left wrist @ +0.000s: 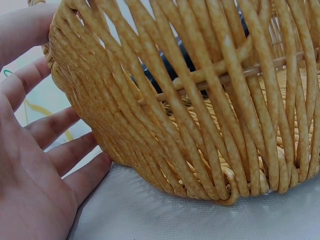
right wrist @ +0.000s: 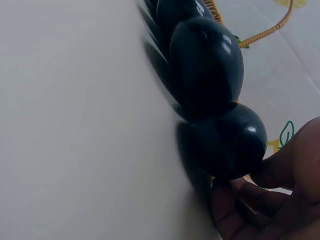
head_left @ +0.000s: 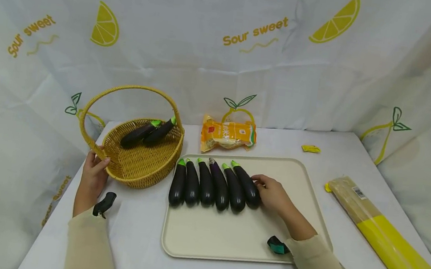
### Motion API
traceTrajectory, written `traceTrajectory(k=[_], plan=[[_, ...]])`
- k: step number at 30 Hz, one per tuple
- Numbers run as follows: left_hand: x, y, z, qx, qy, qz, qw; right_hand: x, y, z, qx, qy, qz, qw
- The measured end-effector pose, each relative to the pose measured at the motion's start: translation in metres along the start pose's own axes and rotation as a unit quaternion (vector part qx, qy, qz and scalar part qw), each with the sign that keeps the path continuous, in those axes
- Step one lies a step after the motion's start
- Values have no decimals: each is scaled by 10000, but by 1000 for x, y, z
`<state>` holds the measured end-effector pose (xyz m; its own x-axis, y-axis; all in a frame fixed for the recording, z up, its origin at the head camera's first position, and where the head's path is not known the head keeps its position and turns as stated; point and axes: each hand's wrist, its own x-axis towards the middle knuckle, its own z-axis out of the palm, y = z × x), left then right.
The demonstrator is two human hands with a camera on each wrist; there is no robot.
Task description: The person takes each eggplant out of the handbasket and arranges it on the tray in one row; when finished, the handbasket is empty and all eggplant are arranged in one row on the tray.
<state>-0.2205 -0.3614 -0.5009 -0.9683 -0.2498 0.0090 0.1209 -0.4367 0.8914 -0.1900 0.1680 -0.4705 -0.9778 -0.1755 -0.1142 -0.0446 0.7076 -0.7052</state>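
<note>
My left hand (head_left: pixel 94 173) grips the near left rim of a wicker basket (head_left: pixel 145 181), beside the foot of its arched handle. In the left wrist view the fingers (left wrist: pixel 75 185) lie against the woven side. Two eggplants (head_left: pixel 137 135) lie inside the basket. A row of several dark eggplants (head_left: pixel 206 187) with green stems lies side by side on a beige tray (head_left: pixel 226 243). At the row's right end my right hand (head_left: pixel 272 195) holds the last eggplant (head_left: pixel 247 185); in the right wrist view its thumb and fingertips meet the rounded end (right wrist: pixel 232 145).
Behind the tray lies an orange food packet (head_left: pixel 228 134). A small yellow packet (head_left: pixel 311 149) is at the back right. On the right, a long yellow and clear package (head_left: pixel 381 233) lies slantwise. White printed cloth (head_left: pixel 190 73) hangs around the table.
</note>
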Motion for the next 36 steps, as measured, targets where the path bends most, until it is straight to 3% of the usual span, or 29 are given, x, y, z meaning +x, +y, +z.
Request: traceTrajectory(k=[8, 13, 16, 20, 25, 29, 31, 33, 36], plan=[[-1, -1, -1, -133, -94, 211, 9996, 2, -3, -10, -41, -19, -41, 10000], [-3, 0, 0, -110, -67, 207, 9997, 15, -19, -16, -51, 93, -128, 9999], [-4, 1, 1, -64, -32, 152, 9999, 28, -44, -13, -18, 98, -379, 9992], [-4, 2, 2, 35, -40, 125, 9999, 48, -97, 4, 311, -152, -928, 9951], [-3, 1, 2, 96, -83, 154, 9998, 80, -165, 43, 1450, -913, -1308, 9765], [-3, 0, 0, -22, -143, 174, 9997, 100, -204, 78, 2648, -1500, -986, 9474], [-2, 0, -1, -46, -163, 173, 9997, 109, -219, 92, 2964, -1509, -667, 9407], [-2, 0, -1, -47, -195, 198, 9996, 119, -230, 105, 3134, -1348, -237, 9397], [-3, -1, -1, -9, -157, 195, 9997, 137, -240, 121, 3027, -991, 377, 9472]])
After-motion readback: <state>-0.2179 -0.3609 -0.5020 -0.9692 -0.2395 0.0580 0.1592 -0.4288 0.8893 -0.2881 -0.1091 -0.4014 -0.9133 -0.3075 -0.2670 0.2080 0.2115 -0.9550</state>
